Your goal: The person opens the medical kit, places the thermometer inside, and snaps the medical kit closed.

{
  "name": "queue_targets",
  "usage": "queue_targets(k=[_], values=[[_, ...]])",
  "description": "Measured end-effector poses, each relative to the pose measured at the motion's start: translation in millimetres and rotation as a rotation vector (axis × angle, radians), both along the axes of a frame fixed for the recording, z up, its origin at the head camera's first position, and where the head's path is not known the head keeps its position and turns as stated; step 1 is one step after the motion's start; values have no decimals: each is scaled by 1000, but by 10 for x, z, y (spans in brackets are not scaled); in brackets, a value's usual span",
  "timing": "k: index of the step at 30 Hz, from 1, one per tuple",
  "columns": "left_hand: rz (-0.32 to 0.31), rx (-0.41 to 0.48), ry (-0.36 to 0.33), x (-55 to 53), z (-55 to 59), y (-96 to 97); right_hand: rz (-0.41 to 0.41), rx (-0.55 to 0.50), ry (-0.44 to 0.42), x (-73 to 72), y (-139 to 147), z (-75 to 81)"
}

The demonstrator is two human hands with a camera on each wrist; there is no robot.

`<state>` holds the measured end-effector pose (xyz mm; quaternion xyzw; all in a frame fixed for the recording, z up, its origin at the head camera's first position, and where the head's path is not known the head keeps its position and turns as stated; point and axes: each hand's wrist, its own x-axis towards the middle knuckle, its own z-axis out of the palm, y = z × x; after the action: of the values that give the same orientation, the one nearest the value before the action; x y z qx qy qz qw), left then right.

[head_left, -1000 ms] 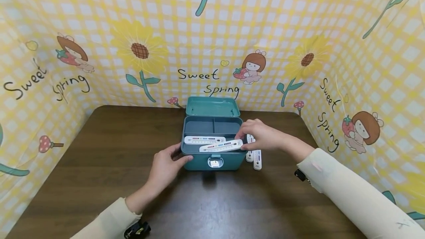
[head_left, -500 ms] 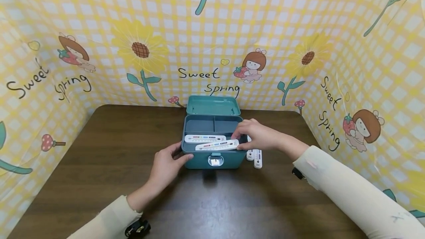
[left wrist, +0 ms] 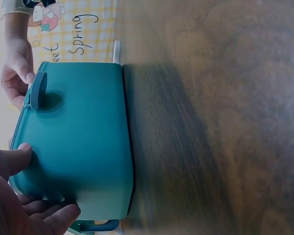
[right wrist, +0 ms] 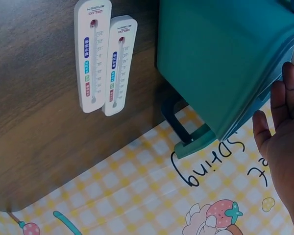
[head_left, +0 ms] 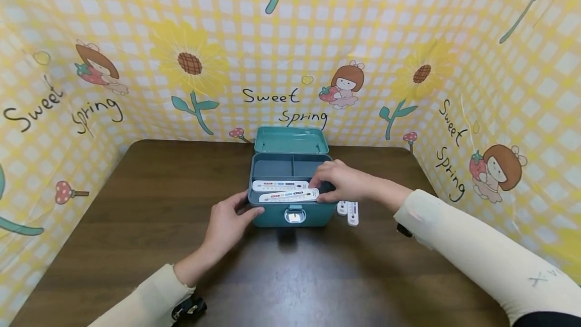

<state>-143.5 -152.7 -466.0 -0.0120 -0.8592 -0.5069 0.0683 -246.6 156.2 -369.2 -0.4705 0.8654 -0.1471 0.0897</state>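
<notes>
Thermometer (head_left: 289, 196) pinched along the front edge of the teal box (head_left: 313, 214).
Its right end is held by the right hand (head_left: 343, 181), fingers curled; the box's front-left corner is gripped by the left hand (head_left: 228, 222). Presumably light, stiff and breakable; best held by its side edges.

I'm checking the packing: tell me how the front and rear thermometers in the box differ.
The front thermometer slants; the rear thermometer lies nearly level in the head view. The right hand grips the front thermometer's end, but apparently not the rear thermometer. The front thermometer sits nearer the latch than the rear thermometer. Both are white, with coloured labels.
</notes>
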Motion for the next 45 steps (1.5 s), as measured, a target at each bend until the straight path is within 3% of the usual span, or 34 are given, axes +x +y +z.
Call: queue_targets(k=[5, 14, 26, 45], values=[[1, -7, -3, 3, 25, -4, -9, 22, -19, -21, -22, -3], [-7, -24, 13, 0, 19, 1, 19, 59, 26, -46, -75, -55], [-9, -20, 30, -2, 65, -5, 66, 29, 87, -82, -124, -92], [2, -2, -3, 12, 56, 14, 50, 12, 133, -37, -178, -170]])
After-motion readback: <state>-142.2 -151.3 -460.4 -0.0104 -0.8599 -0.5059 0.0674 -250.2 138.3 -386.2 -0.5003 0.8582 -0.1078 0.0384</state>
